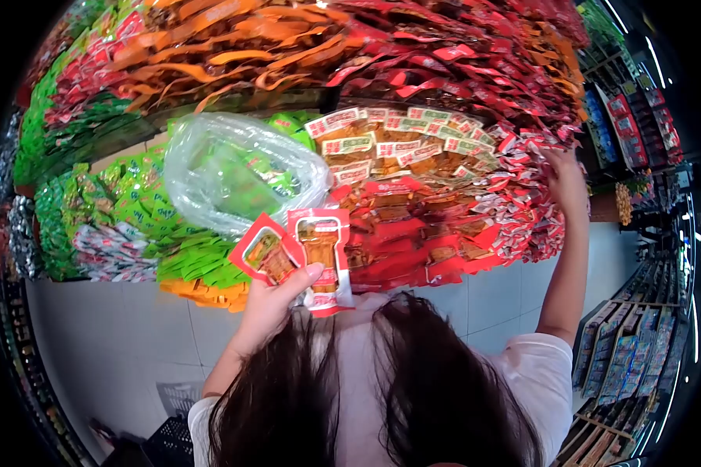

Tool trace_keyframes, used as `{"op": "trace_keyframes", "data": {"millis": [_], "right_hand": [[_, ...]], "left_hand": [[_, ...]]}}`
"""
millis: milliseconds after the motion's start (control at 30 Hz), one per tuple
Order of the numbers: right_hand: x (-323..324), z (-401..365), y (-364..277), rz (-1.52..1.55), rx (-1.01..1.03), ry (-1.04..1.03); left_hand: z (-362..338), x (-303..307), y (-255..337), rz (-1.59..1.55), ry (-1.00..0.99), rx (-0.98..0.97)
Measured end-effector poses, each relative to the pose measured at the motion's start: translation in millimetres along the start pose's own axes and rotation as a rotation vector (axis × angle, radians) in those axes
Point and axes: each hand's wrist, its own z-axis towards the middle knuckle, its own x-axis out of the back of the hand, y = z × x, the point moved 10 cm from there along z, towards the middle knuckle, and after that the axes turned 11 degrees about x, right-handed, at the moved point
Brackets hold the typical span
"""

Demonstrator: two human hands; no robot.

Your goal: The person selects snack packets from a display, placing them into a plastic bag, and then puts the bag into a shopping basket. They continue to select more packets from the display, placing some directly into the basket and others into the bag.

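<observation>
My left hand is closed on two snack packets in front of my chest. One is an upright red-and-white packet with a clear window showing brown pieces. The other, a red packet, is tilted to the left. Out at the far right, my right hand reaches to a pile of small red-and-white packets. Its fingertips are at the packets, and whether they grip one cannot be made out. A clear plastic bag lies over green packets, just beyond the left hand.
Cream-labelled packets and red packets fill the middle of the display. Orange packets hang over its back, and green packets lie at left. A dark basket stands on the tiled floor. Shelves line the right.
</observation>
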Motion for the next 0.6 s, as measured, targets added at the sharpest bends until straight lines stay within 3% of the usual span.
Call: {"op": "trace_keyframes", "data": {"millis": [67,167,267,400,433,500,567,600], "right_hand": [[52.3,3.0,-62.4,0.002,0.132,0.262],[75.4,7.7,-157.0,0.461,0.150,0.396],[65.3,14.5,-247.2,0.824,0.317,0.246],[36.0,21.5,-301.5,1.275,0.298,0.047],[36.6,22.6,-306.9,1.274,0.296,0.054],[19.6,18.8,-327.3,1.315,0.302,-0.254],[13.0,14.3,-333.8,1.360,0.397,-0.243],[0.2,9.6,-335.1,1.473,0.295,-0.400]], "left_hand": [[1.1,4.0,-2.5,0.023,0.022,-0.019],[0.8,-1.6,-5.0,0.084,0.014,-0.022],[-5.1,-14.4,3.0,0.183,-0.017,-0.066],[-8.1,-18.1,6.8,0.332,-0.004,-0.117],[-9.1,-19.4,7.1,0.372,-0.008,-0.131],[-6.3,-28.9,7.3,0.424,-0.058,-0.157],[-9.0,-31.4,11.2,0.428,-0.058,-0.247],[-8.6,-30.2,8.2,0.424,-0.035,-0.203]]}}
